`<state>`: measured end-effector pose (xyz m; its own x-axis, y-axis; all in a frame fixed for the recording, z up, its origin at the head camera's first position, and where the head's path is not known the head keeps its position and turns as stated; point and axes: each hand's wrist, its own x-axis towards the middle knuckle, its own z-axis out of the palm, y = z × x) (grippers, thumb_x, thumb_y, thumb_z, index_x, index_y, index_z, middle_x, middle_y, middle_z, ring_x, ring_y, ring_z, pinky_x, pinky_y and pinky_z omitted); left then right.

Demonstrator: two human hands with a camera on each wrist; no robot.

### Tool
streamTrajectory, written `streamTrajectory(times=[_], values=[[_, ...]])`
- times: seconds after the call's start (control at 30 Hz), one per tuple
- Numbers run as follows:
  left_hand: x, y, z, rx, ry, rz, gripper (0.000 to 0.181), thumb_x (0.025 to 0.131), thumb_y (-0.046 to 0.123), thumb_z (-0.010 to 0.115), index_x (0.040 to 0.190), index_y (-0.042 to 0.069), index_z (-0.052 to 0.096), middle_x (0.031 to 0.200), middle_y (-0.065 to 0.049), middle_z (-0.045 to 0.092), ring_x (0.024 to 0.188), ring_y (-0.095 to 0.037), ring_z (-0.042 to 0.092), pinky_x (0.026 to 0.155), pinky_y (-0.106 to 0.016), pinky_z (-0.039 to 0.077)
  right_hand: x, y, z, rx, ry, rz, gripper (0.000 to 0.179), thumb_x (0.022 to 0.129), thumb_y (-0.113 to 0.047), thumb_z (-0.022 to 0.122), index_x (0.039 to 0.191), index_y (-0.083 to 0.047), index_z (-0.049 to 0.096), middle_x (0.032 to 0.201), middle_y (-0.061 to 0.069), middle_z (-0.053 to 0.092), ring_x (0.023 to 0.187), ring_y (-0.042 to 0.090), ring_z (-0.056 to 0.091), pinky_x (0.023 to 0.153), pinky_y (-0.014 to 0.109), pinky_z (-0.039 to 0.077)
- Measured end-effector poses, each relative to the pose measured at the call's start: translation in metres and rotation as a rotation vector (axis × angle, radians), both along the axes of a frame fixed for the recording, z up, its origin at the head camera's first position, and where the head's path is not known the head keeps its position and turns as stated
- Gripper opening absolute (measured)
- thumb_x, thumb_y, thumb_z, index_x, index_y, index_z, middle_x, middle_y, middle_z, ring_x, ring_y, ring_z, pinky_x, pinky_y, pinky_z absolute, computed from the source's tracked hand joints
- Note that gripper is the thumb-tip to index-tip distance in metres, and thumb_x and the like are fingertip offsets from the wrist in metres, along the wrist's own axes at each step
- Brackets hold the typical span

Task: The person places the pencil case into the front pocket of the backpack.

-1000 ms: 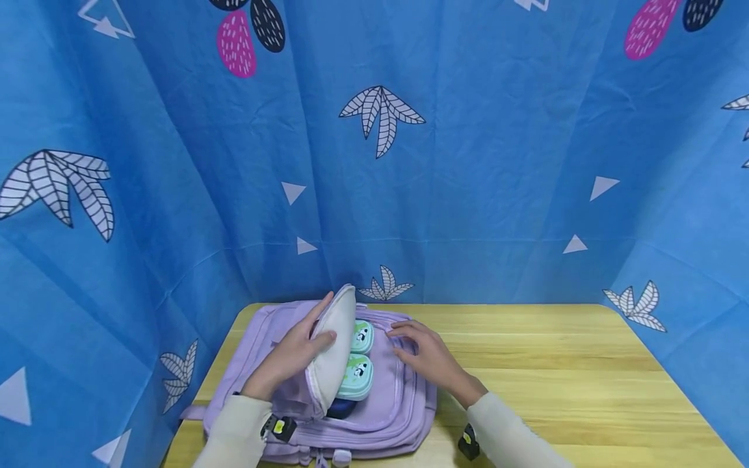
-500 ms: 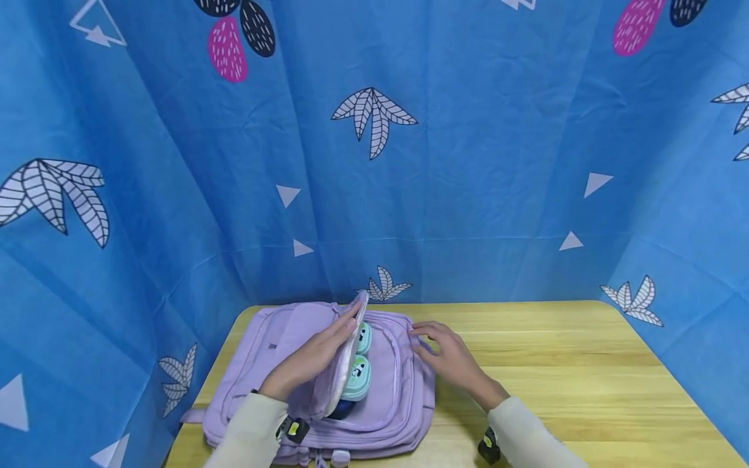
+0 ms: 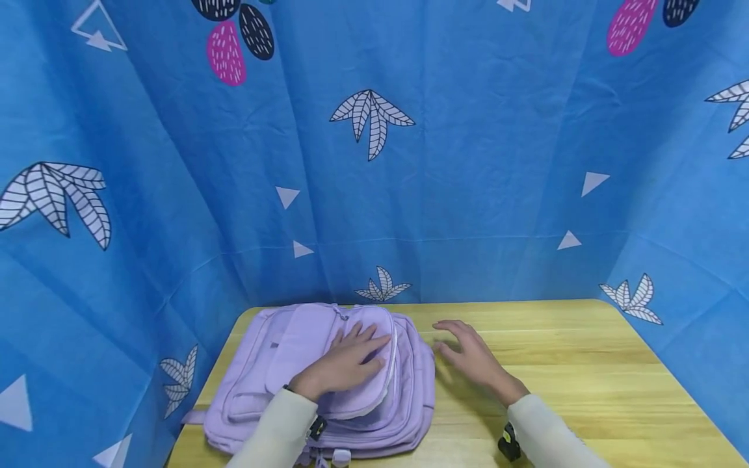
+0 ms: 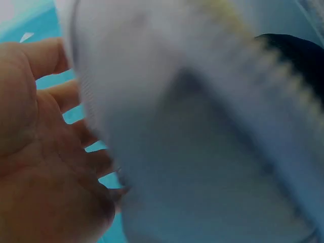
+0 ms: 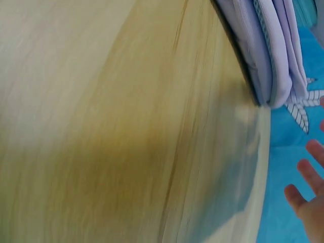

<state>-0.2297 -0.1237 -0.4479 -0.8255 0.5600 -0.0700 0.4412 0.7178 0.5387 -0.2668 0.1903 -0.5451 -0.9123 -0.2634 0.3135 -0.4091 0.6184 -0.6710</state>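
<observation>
A lilac backpack (image 3: 418, 393) lies on its back at the table's left side. Its front pocket flap (image 3: 374, 316) is folded down over the pocket, and the mint panda-print cases are hidden in the head view. My left hand (image 3: 342, 365) rests on the flap with its fingers spread. In the left wrist view, the pale flap (image 4: 152, 152) stands close to my fingers, and something dark (image 4: 298, 55) shows past its edge. Just right of the backpack, my right hand (image 3: 471, 354) hovers over the table, fingers loosely bent, holding nothing.
The light wood table (image 3: 585, 390) extends to the right of the backpack. A blue patterned curtain (image 3: 491, 162) hangs behind it and along both sides. A strap end (image 3: 194, 416) sticks out at the backpack's left.
My left hand has swung the flap over to the right and down, covering the mint cases and the dark item. My right hand has moved right, off the backpack.
</observation>
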Motion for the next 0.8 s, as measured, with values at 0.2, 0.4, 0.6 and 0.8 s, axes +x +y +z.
streamTrajectory(times=[0.2, 0.4, 0.6, 0.8], values=[[-0.001, 0.023, -0.001, -0.233, 0.104, 0.004, 0.053, 0.111, 0.032, 0.052, 0.162, 0.018, 0.055, 0.177, -0.016, 0.036, 0.169, -0.046, 0.014, 0.131, -0.076, 0.009, -0.005, 0.02, -0.001, 0.015, -0.041, -0.031, 0.047, 0.107, -0.026, 0.07, 0.15, -0.008, 0.063, 0.159, 0.019, 0.057, 0.151, 0.048, 0.048, 0.123, 0.073, 0.035], [-0.002, 0.042, 0.0, -0.445, 0.215, 0.007, 0.051, 0.101, 0.032, 0.06, 0.149, 0.018, 0.068, 0.173, -0.01, 0.045, 0.167, -0.04, 0.024, 0.128, -0.076, 0.022, -0.009, 0.037, -0.001, 0.043, 0.0, -0.061, 0.045, 0.108, -0.023, 0.069, 0.148, -0.004, 0.064, 0.157, 0.024, 0.058, 0.147, 0.051, 0.049, 0.12, 0.075, 0.036], [-0.014, 0.047, 0.017, -0.531, 0.154, 0.0, 0.047, 0.099, 0.033, 0.066, 0.142, 0.017, 0.072, 0.171, -0.008, 0.048, 0.167, -0.037, 0.028, 0.13, -0.075, 0.022, -0.019, 0.051, 0.009, 0.102, 0.037, -0.11, 0.044, 0.108, -0.021, 0.068, 0.147, -0.002, 0.065, 0.155, 0.027, 0.057, 0.144, 0.054, 0.05, 0.115, 0.077, 0.038], [-0.035, 0.04, 0.032, -0.334, 0.146, 0.018, 0.03, 0.1, 0.02, 0.066, 0.127, 0.017, 0.08, 0.142, -0.003, 0.074, 0.146, -0.033, 0.057, 0.124, -0.074, 0.032, -0.026, 0.064, 0.027, 0.205, 0.005, -0.142, 0.046, 0.11, -0.026, 0.064, 0.151, -0.004, 0.062, 0.158, 0.028, 0.054, 0.145, 0.056, 0.048, 0.109, 0.083, 0.037]])
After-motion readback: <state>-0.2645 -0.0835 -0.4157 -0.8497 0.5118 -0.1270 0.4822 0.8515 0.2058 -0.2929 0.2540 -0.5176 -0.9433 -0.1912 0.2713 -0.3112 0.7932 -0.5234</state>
